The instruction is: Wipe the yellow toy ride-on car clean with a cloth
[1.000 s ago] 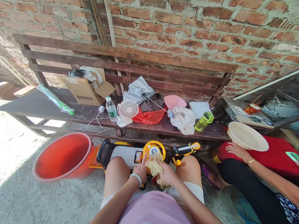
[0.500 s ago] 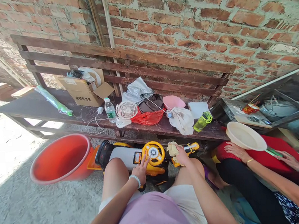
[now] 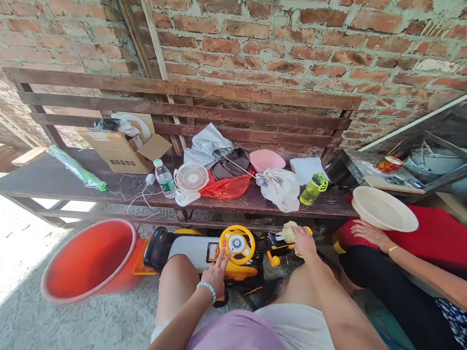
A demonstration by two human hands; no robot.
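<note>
A yellow, black and grey ride-on toy excavator (image 3: 188, 250) stands between my legs. My left hand (image 3: 216, 275), wearing a beaded bracelet, is open, with two fingers stretched onto the left rim of its yellow steering wheel (image 3: 237, 243). A crumpled pale yellow cloth (image 3: 288, 232) is in my right hand (image 3: 304, 240), whose fingers are closed over it. The hand presses the cloth against the toy's digging arm (image 3: 274, 242), near the yellow far end. My palm and the cloth hide part of that arm.
A bench (image 3: 150, 194) behind carries a cardboard box (image 3: 122, 156), bottle (image 3: 164, 179), fan (image 3: 191, 178), umbrella (image 3: 207, 145) and bags. An orange tub (image 3: 89, 259) stands left. At right, another person's hand (image 3: 371, 233) is beside a white basin (image 3: 383, 210).
My right hand has moved right along the digging arm with the cloth. My left hand stays at the wheel. The other person's far hand has moved away right from the basin.
</note>
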